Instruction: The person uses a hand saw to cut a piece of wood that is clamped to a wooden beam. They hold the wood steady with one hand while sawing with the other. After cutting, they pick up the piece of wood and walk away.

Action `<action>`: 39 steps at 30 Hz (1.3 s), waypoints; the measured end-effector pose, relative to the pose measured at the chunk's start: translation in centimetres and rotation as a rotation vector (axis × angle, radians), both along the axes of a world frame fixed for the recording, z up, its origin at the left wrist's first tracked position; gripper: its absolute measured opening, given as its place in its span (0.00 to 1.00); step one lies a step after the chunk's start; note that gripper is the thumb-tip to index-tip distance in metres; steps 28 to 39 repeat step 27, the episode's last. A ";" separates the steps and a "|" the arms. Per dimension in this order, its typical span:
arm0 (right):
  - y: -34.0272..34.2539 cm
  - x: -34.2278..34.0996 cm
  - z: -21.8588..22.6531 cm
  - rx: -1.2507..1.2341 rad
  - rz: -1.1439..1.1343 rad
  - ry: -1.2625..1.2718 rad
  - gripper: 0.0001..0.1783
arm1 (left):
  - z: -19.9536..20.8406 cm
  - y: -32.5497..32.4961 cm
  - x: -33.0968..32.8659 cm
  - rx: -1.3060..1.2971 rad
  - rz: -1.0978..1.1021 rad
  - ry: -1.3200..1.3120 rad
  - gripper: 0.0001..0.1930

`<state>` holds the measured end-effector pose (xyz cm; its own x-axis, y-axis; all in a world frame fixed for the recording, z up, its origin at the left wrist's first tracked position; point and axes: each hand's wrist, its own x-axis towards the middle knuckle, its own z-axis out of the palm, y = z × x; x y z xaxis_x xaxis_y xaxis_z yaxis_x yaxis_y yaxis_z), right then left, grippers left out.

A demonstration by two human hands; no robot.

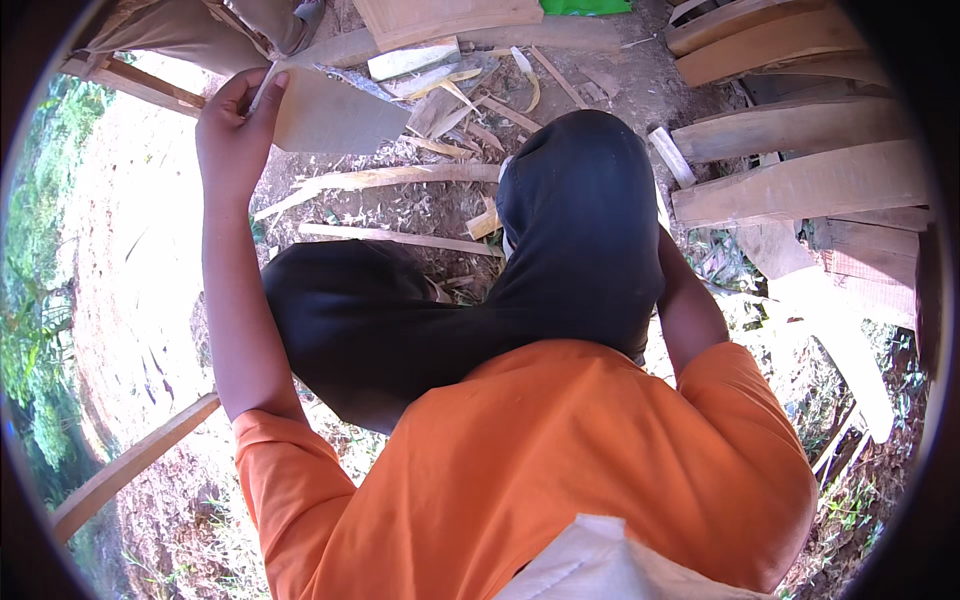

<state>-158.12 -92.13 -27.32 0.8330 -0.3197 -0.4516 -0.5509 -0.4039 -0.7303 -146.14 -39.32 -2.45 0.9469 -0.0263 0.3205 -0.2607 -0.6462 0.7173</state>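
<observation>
At the upper left, my raised left hand point(238, 125) pinches the edge of a thin, flat, greyish-tan sheet point(335, 118) between thumb and fingers. Whether it is thin wood or stiff paper I cannot tell. The sheet is tilted above the littered ground, its far side near some wood offcuts. My right arm point(692, 305) goes down beside my bent right knee point(580, 190). The leg hides the right hand, so its fingers and anything in them do not show.
Long curved wooden boards point(800, 185) are stacked at the right. A pale offcut point(413, 58), shavings point(455, 90) and thin strips point(400, 236) litter the ground ahead. Another person's leg point(170, 35) is at the top left. A wooden bar point(135, 467) slants at the lower left.
</observation>
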 end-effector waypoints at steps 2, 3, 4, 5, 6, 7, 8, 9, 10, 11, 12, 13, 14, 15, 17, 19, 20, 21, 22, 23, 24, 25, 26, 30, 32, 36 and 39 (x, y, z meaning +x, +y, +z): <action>0.1 0.3 1.4 0.002 -0.017 -0.071 0.22 | 0.9 -0.5 -1.0 -0.026 0.046 -0.057 0.16; 0.0 0.5 2.3 0.011 -0.029 -0.113 0.22 | 1.5 -0.7 -1.2 -0.078 0.068 -0.074 0.17; -0.2 0.9 3.3 0.034 -0.044 -0.159 0.22 | 2.3 -0.9 -1.3 -0.108 0.081 -0.085 0.17; -0.7 1.1 4.5 0.065 -0.063 -0.204 0.22 | 2.8 -1.3 -1.2 -0.147 0.090 -0.088 0.18; -0.7 1.7 6.2 0.112 -0.079 -0.253 0.22 | 3.4 -1.6 -1.2 -0.180 0.102 -0.089 0.18; -0.9 2.0 8.0 0.213 -0.105 -0.285 0.23 | 3.7 -1.9 -1.0 -0.254 0.082 -0.080 0.19; -0.9 2.2 10.6 0.328 -0.140 -0.245 0.20 | 3.5 -2.2 -0.9 -0.310 0.050 -0.082 0.19; -0.7 2.1 13.2 0.442 -0.179 -0.207 0.17 | 3.2 -2.8 -0.6 -0.366 0.011 -0.082 0.19; -0.5 2.2 15.3 0.417 -0.193 -0.272 0.18 | 3.1 -3.7 -0.6 -0.420 -0.029 -0.080 0.19; 0.0 2.2 16.9 0.394 -0.207 -0.335 0.19 | 3.4 -4.7 -1.1 -0.386 -0.040 -0.073 0.18; 0.4 2.0 18.3 0.367 -0.227 -0.399 0.19 | 2.8 -5.2 -0.7 -0.362 -0.052 -0.070 0.18; 0.7 1.5 19.5 0.376 -0.224 -0.433 0.19 | 1.3 -5.9 0.2 -0.340 -0.067 -0.067 0.18; 0.9 1.1 20.7 0.382 -0.225 -0.471 0.18 | -0.2 -6.6 1.1 -0.318 -0.088 -0.067 0.18; 0.8 0.4 21.5 0.381 -0.232 -0.512 0.17 | -1.9 -7.3 1.9 -0.294 -0.137 -0.149 0.17; 0.1 -1.0 22.3 0.374 -0.277 -0.522 0.16 | -5.3 -8.9 2.4 -0.317 -0.155 -0.068 0.16; -0.5 -2.0 23.5 0.372 -0.286 -0.516 0.16 | -6.0 -10.2 3.4 -0.331 -0.216 -0.060 0.14; -0.4 -1.8 24.0 0.339 -0.275 -0.522 0.16 | -6.3 -10.0 3.8 -0.334 -0.254 -0.083 0.14; -0.2 -1.1 24.5 0.309 -0.261 -0.524 0.16 | -6.7 -10.1 4.3 -0.335 -0.288 -0.105 0.13; 0.3 -0.2 25.0 0.279 -0.242 -0.526 0.17 | -7.2 -10.2 4.9 -0.385 -0.301 -0.071 0.13; 2.3 1.7 25.9 0.287 -0.266 -0.514 0.10 | -7.9 -9.5 5.5 -0.423 -0.300 -0.039 0.13; 4.6 3.9 26.5 0.306 -0.284 -0.502 0.07 | -8.3 -8.6 6.1 -0.452 -0.291 -0.009 0.13; 5.6 5.4 26.5 0.337 -0.227 -0.516 0.07 | -8.5 -8.5 6.5 -0.427 -0.288 0.019 0.14; 6.3 7.2 26.1 0.374 -0.168 -0.529 0.08 | -8.4 -8.7 6.5 -0.408 -0.245 0.084 0.14; 7.3 9.2 25.0 0.345 -0.142 -0.520 0.28 | -7.9 -9.0 6.2 -0.383 -0.200 0.150 0.15; 7.3 9.2 25.0 0.345 -0.142 -0.520 0.28 | -7.9 -9.0 6.2 -0.383 -0.200 0.150 0.15; 7.3 9.2 25.0 0.345 -0.142 -0.520 0.28 | -7.9 -9.0 6.2 -0.383 -0.200 0.150 0.15; 7.3 9.2 25.0 0.345 -0.142 -0.520 0.28 | -7.9 -9.0 6.2 -0.383 -0.200 0.150 0.15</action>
